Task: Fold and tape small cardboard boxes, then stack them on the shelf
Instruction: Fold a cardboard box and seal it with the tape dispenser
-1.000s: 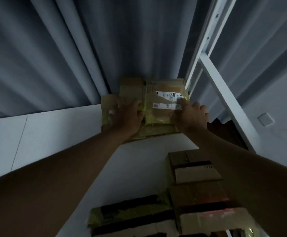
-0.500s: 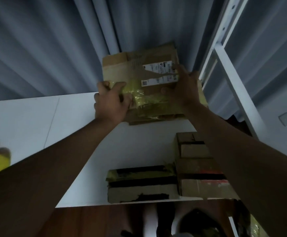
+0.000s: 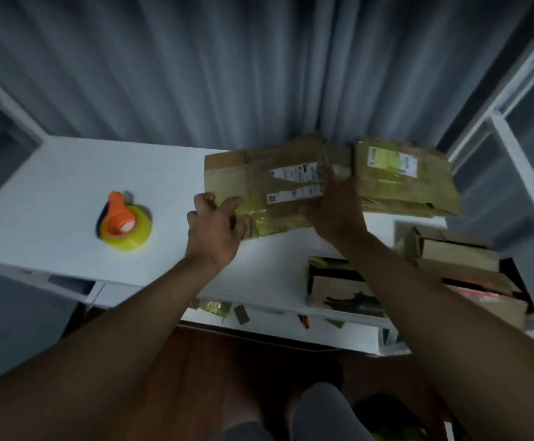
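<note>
- Head view: left hand [image 3: 214,229] and right hand [image 3: 339,214], each grip holding one flattened cardboard box [image 3: 259,189] by its near edge, over the white surface [image 3: 68,186].
- More flattened boxes [image 3: 405,176] just right.
- Tape dispenser [image 3: 125,226], well left.
</note>
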